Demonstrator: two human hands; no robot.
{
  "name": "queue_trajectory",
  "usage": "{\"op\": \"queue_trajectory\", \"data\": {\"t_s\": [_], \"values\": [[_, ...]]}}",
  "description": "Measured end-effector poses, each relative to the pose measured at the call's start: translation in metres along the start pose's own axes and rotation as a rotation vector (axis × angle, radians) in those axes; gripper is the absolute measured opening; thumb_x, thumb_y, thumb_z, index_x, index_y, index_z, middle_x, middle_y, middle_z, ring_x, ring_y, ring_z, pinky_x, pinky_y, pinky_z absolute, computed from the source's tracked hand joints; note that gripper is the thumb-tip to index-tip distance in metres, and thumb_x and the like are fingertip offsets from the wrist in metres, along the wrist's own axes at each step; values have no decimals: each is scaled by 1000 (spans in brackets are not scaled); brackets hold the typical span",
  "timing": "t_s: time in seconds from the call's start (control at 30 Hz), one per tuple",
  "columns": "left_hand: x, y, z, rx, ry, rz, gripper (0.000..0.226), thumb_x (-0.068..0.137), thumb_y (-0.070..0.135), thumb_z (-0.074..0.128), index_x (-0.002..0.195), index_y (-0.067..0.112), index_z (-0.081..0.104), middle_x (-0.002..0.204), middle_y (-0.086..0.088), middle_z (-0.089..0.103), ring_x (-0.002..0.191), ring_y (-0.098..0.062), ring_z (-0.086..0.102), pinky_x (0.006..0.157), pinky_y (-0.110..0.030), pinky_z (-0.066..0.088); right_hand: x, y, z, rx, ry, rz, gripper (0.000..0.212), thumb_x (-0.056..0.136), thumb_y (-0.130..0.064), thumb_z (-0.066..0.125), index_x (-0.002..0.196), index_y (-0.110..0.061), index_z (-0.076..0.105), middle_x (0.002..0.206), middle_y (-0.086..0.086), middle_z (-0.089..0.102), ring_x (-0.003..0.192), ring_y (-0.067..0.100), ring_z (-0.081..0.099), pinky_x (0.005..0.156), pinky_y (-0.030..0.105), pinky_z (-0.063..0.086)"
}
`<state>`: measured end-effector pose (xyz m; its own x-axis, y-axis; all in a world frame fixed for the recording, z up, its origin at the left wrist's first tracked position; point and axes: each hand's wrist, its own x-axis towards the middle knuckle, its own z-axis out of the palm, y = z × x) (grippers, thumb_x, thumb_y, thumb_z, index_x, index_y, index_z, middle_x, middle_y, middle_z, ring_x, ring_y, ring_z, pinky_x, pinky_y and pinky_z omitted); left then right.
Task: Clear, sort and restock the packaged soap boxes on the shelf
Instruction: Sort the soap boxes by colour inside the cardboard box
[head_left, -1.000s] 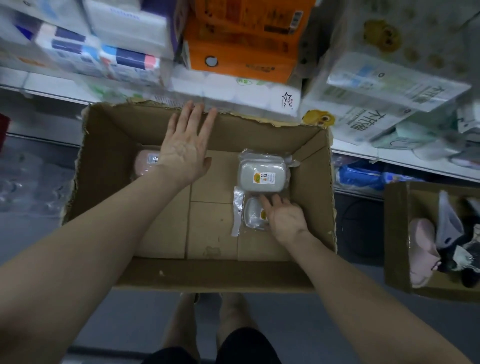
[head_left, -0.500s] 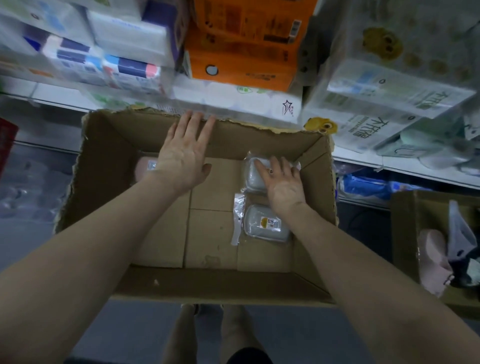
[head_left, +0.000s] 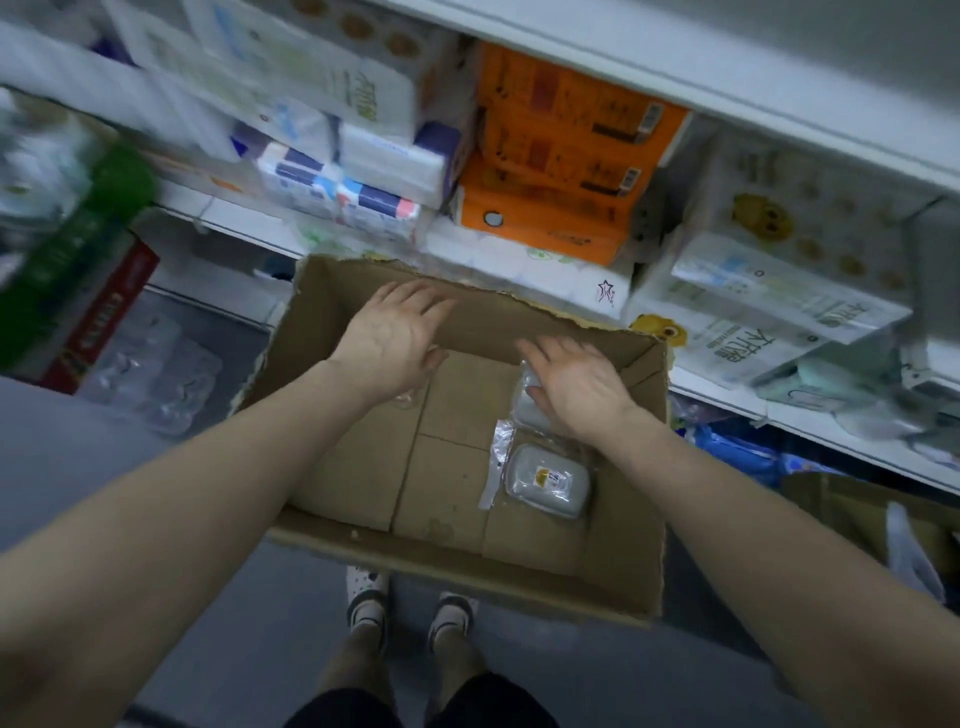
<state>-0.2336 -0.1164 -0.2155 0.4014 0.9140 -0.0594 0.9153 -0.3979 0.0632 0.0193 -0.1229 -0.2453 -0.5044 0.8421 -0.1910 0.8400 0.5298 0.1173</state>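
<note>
arms bare — no sleeves | dark shorts (head_left: 415, 706) | pale slip-on shoes (head_left: 368, 603) — dark trim

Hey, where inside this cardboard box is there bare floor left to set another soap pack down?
The cardboard box has bare floor in its middle and near-left part, bordered by the near wall and the wrapped grey soap pack. The right side is crowded: that pack sits near, and the right hand covers another wrapped pack behind it. The left hand hangs over the far-left corner.
</note>
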Motion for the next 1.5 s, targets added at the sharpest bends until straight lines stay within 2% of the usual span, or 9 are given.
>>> {"op": "queue_trajectory", "data": {"t_s": [0.23,0.33,0.43,0.6,0.8,0.93,1.03,1.3,1.5], "values": [[-95,-56,-54,33,195,-126,45,83,33,69,121,10,64,117,-13,66,111,-34,60,96,-43,48,46,-57,-101,-32,256,-280,55,84,-31,70,129,-2,58,117,19,65,101,37,63,84,43,53],[-141,-89,-68,39,257,-221,45,86,38,57,120,12,64,115,-10,66,107,-32,61,93,-41,48,70,-100,-137,-47,323,-387,55,86,-33,68,131,-3,57,119,18,65,104,36,63,87,43,52],[-187,-127,-76,58,307,-320,46,84,36,66,123,11,63,116,-11,65,108,-33,61,92,-43,50,94,-151,-171,-47,383,-481,54,90,-36,63,134,-5,55,122,17,64,109,36,61,91,45,52],[-262,-200,-90,56,371,-454,45,86,37,59,122,11,62,116,-10,64,105,-33,60,90,-43,50,146,-251,-210,-39,486,-603,53,92,-41,48,131,-7,56,117,12,65,104,34,61,87,41,49],[-346,-309,-106,69,374,-563,46,83,38,53,118,9,63,111,-10,66,97,-33,62,84,-43,52,215,-379,-242,-19,527,-651,55,90,-42,58,134,-9,54,123,10,62,108,32,59,89,40,46],[-397,-383,-112,84,378,-622,43,81,34,66,115,8,66,110,-11,67,97,-33,63,86,-40,51,255,-459,-256,36,501,-641,54,92,-45,49,132,-8,55,118,12,64,106,34,60,88,43,49],[-422,-432,-111,68,356,-652,47,78,33,74,118,10,65,111,-10,67,99,-33,62,88,-40,51,284,-509,-264,64,468,-619,52,91,-40,58,133,-8,55,120,13,64,107,34,61,90,43,49],[-459,-542,-84,-72,309,-781,53,76,29,76,124,14,62,116,-8,63,106,-35,59,85,-47,53,365,-603,-267,93,375,-596,52,95,-46,45,130,-10,57,118,11,65,107,34,61,87,44,49],[-462,-648,-65,-88,268,-815,50,71,24,81,117,12,65,112,-8,65,102,-34,62,81,-41,53,458,-667,-260,116,320,-603,52,94,-40,56,137,-10,52,126,10,62,113,32,57,93,42,45]]}}
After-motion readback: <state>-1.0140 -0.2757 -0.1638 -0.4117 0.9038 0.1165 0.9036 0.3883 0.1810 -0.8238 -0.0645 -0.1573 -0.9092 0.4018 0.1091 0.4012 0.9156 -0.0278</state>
